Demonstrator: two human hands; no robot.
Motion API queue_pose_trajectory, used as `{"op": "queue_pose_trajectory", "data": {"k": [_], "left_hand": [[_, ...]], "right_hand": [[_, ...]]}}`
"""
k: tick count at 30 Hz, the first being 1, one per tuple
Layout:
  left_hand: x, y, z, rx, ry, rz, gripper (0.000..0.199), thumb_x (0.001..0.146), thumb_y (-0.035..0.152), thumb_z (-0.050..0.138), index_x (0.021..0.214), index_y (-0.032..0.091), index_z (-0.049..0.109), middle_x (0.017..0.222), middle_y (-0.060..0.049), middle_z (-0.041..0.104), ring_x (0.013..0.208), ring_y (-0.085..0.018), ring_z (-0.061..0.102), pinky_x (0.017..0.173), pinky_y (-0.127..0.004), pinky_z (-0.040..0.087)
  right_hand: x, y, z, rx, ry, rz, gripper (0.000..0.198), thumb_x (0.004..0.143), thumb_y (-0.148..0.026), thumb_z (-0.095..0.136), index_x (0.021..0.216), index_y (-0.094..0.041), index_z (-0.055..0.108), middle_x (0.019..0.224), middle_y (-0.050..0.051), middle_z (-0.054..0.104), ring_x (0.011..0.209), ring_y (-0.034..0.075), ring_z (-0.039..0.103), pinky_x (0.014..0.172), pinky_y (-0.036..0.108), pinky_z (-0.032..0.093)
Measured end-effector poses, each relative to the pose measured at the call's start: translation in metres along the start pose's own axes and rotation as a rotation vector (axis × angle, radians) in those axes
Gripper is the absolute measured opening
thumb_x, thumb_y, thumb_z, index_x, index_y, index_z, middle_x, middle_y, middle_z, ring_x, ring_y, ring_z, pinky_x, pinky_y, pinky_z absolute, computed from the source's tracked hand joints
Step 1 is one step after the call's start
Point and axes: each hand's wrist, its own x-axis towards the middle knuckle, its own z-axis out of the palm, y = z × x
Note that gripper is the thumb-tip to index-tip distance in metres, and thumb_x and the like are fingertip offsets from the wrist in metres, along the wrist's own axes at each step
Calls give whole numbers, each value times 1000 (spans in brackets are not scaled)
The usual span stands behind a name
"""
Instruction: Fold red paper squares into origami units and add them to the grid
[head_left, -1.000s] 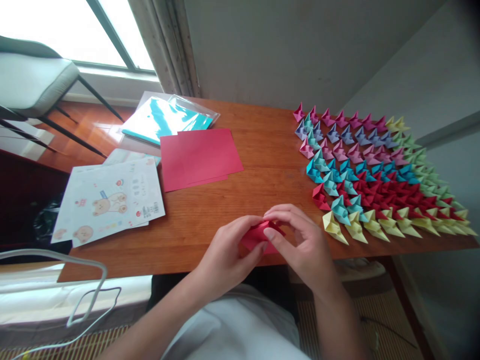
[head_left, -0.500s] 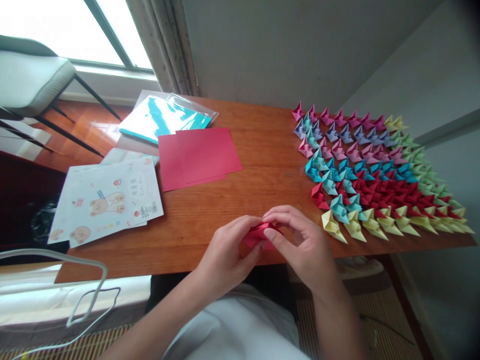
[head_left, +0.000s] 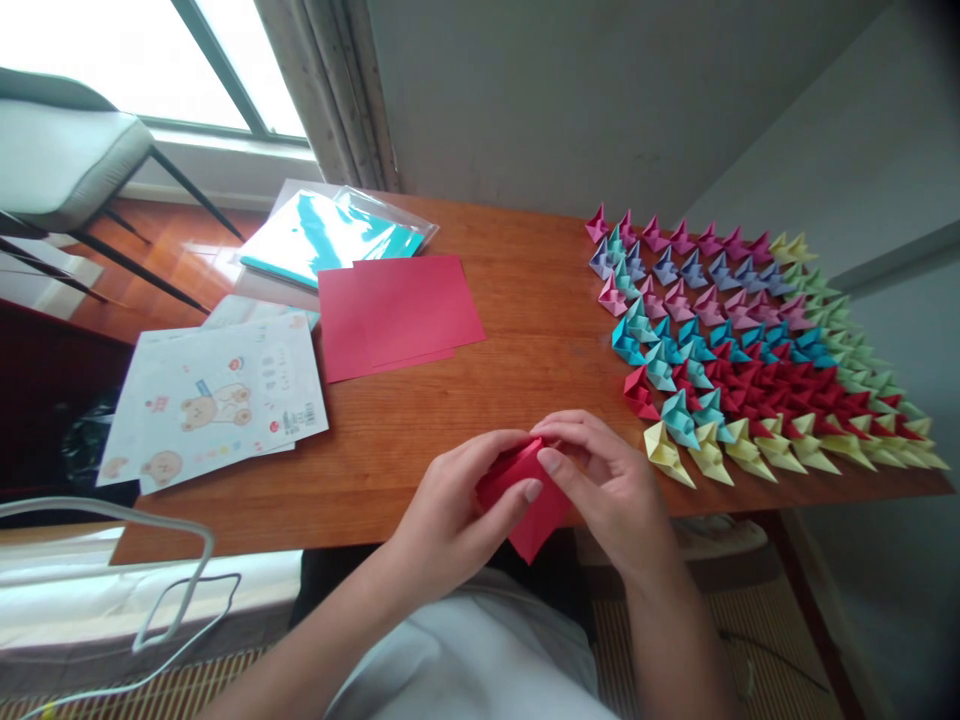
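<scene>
A folded piece of red paper (head_left: 531,520) is held between both hands just over the table's front edge, one pointed corner hanging down toward me. My left hand (head_left: 457,500) grips its left side, thumb in front and fingers behind. From the right, my right hand (head_left: 604,485) pinches the top with thumb and fingertips. Part of the paper is hidden behind the fingers. To the right stand rows of folded paper boats (head_left: 750,375) in red, blue, purple, pink, green and yellow; a yellow one (head_left: 667,455) is closest to my right hand.
Flat red sheets (head_left: 409,310) lie left of centre on the wooden table (head_left: 525,370). Behind them is a clear plastic packet of turquoise paper (head_left: 330,240). Bear-printed white packaging (head_left: 225,395) lies at the left. A chair (head_left: 67,160) stands by the window.
The red paper has tilted up, so its broad face and lower point now show below my fingers. My left thumb has shifted slightly up on it.
</scene>
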Motion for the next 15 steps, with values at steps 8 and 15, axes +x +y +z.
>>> {"op": "queue_pose_trajectory", "data": {"k": [8, 15], "left_hand": [[1, 1, -3, -364, 51, -174, 28, 98, 39, 57, 110, 18, 71, 107, -7, 74, 93, -20, 68, 80, -26, 54], [2, 1, -1, -479, 45, -210, 24, 91, 34, 68, 107, 16, 72, 104, -9, 76, 95, -22, 71, 79, -27, 57]], "right_hand": [[1, 3, 1, 104, -6, 51, 12, 91, -33, 68, 97, -26, 76, 100, 4, 69, 99, 20, 65, 86, 32, 56], [0, 9, 0, 239, -32, 138, 13, 89, -34, 70, 97, -26, 76, 95, 2, 71, 90, 17, 67, 78, 27, 55]]}}
